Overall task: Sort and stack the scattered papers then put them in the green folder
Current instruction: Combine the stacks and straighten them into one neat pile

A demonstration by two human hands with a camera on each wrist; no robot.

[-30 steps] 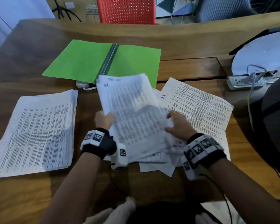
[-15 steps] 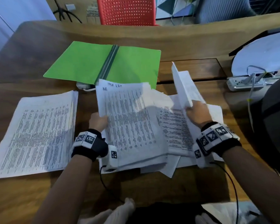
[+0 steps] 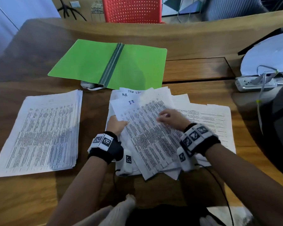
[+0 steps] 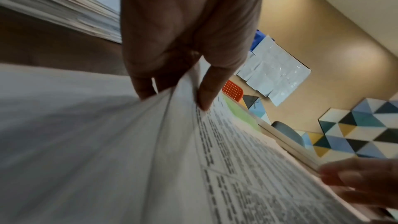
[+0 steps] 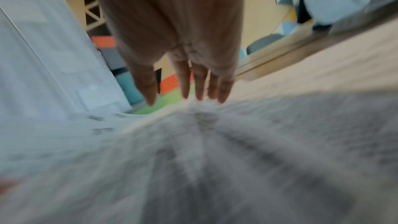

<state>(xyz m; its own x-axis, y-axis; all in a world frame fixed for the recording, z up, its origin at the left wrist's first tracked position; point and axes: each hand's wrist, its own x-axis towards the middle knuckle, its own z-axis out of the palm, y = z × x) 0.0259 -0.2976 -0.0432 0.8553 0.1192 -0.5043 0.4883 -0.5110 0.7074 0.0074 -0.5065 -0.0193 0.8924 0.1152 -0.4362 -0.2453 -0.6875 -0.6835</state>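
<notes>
The green folder [image 3: 88, 66] lies open at the back of the wooden table [image 3: 194, 70]; a strip of it shows in the right wrist view [image 5: 159, 106]. A neat stack of printed papers [image 3: 39, 132] lies at the left. My left hand [image 3: 117, 124] pinches the left edge of a loose bundle of papers [image 3: 150, 141], thumb on top [image 4: 204, 94]. My right hand [image 3: 168, 118] rests with straight fingers [image 5: 200, 88] on the bundle's skewed top sheet. More sheets [image 3: 211, 118] lie spread under and to the right of the bundle.
A white power strip [image 3: 255, 82] with a cable and a pale round board [image 3: 268, 57] sit at the right. A white plug [image 3: 90, 85] peeks from under the folder. A red chair [image 3: 132, 8] stands behind the table. A dark object [image 3: 281, 128] fills the right edge.
My right hand has laid the sheet it was lifting at the right onto the centre bundle and now rests on it. My left hand keeps its hold on the bundle.
</notes>
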